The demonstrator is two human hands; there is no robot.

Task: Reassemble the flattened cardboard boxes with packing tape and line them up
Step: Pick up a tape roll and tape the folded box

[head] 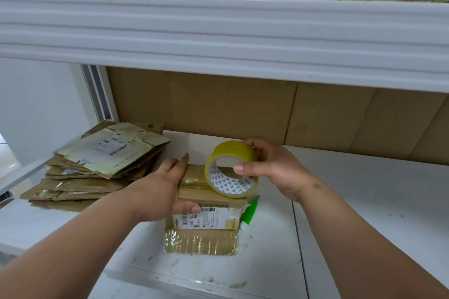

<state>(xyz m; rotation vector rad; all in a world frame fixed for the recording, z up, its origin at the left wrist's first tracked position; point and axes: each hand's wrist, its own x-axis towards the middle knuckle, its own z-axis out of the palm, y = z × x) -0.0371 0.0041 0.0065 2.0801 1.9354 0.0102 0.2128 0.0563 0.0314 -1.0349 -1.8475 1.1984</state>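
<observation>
1. Small box (206, 204): brown cardboard, standing assembled on the white shelf (364, 201), roughly mid-shelf and toward its front. A white shipping label faces the viewer; glossy old tape covers the lower front panel and the top seam.
2. Left hand (167, 184): lies flat along the box's left top edge, fingers straight and pointing toward the back, thumb pressed onto the front face just above the label. Nothing is held; it rests on the box.
3. Right hand (272, 167): clamped on the tape roll, fingers curled over the far rim, thumb across the core's opening.
4. Tape roll (230, 170): yellow, white printed core, tilted with the opening toward the viewer. Its lower rim touches the box's top right edge.
5. Green and white tool (249, 212): lies on the shelf just beside the box's right front corner; its kind cannot be told.
6. Stack of flattened boxes (97, 167): piled unevenly at the shelf's left end, near the left upright, edges fanned, some corners overhanging the shelf's side. Just apart from the small box.
7. Back panel (267, 109): brown cardboard sheets closing the rear.
8. Upper shelf rail (218, 31): white, ribbed, low overhead; more cardboard stored above it.
9. Open room: bare shelf surface spreads to the right of the hands and along the scuffed front edge.
</observation>
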